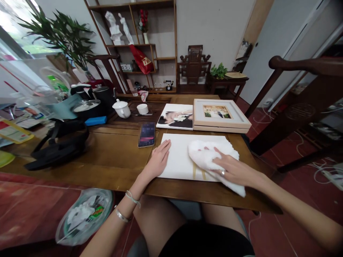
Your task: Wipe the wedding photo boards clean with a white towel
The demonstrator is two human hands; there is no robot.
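A flat white panel [182, 157] lies on the wooden table [112, 153] in front of me. My left hand [158, 159] lies flat and open on the panel's left edge. Over the panel's right part my right hand [230, 169] presses a white cloth [206, 157] down, fingers spread over it; a ring shows on one finger. Two pale yellow stripes show on the panel under the cloth. A phone [147, 134] lies just beyond my left hand.
A photo print [175, 116] and a framed photo [219, 114] lie farther back. Teapot [122, 108], cup [142, 109], kettles and a black bag [57, 142] stand at left. A bin [85, 216] with waste sits by my left knee. Dark wooden chair [300, 100] at right.
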